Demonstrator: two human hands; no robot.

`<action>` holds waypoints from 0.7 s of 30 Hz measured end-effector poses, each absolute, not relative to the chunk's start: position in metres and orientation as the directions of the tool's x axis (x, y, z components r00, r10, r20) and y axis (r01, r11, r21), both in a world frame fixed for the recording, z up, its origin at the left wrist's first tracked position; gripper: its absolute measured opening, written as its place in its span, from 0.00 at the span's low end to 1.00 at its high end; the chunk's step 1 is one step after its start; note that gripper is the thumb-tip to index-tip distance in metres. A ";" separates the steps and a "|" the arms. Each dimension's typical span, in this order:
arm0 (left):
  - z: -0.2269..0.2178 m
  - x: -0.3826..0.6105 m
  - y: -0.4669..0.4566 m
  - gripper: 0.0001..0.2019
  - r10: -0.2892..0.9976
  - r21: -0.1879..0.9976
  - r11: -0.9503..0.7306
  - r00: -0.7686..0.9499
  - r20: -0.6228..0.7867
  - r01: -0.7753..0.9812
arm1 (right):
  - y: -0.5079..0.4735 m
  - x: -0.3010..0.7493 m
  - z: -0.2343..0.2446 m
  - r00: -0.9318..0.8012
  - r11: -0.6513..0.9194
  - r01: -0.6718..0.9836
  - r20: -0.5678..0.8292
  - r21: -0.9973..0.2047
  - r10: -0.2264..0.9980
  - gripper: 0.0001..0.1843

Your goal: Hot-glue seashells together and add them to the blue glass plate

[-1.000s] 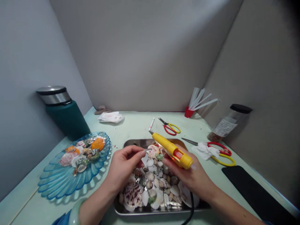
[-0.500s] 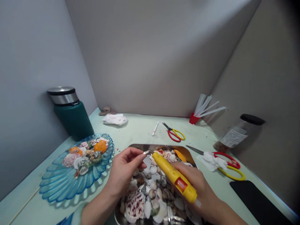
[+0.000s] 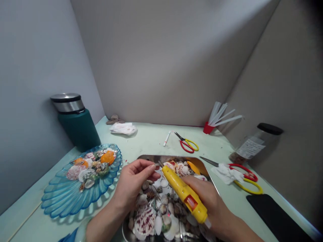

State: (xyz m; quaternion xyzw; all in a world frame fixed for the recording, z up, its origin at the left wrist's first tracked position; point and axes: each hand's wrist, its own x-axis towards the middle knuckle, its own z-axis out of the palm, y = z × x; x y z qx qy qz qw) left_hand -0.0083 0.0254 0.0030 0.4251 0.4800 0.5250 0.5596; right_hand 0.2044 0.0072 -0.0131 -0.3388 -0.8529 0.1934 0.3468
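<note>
My right hand is wrapped round a yellow hot glue gun, its nozzle pointing up and left. A clear glue stick end shows at the gun's rear. Close to the nozzle tip, my left hand pinches thumb and forefinger together; the piece between them is too small to make out. Below both hands lies a metal tray full of shells, among them a large purple-streaked scallop shell and an orange shell.
A blue scalloped plate bearing shells stands left, before a green bottle. Behind are folded tissue, a white marker and small scissors. Right: larger scissors, a jar, a red cup of glue sticks and a black phone-like slab.
The glue gun has shifted slightly left and its rear has dropped, so it tilts more steeply. My left fingers keep their pinch, and the pale piece at their tips shows less.
</note>
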 end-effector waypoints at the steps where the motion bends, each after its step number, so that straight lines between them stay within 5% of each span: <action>1: 0.003 -0.008 0.025 0.07 0.996 0.978 0.087 -0.007 -0.090 -0.189 | 0.007 0.204 -0.013 -0.529 0.695 0.438 0.462 -0.570 0.712 0.11; 21: 0.001 -0.008 0.027 0.05 0.998 0.979 0.060 -0.019 -0.065 -0.197 | 0.009 0.205 -0.019 -0.568 0.749 0.442 0.492 -0.494 0.660 0.10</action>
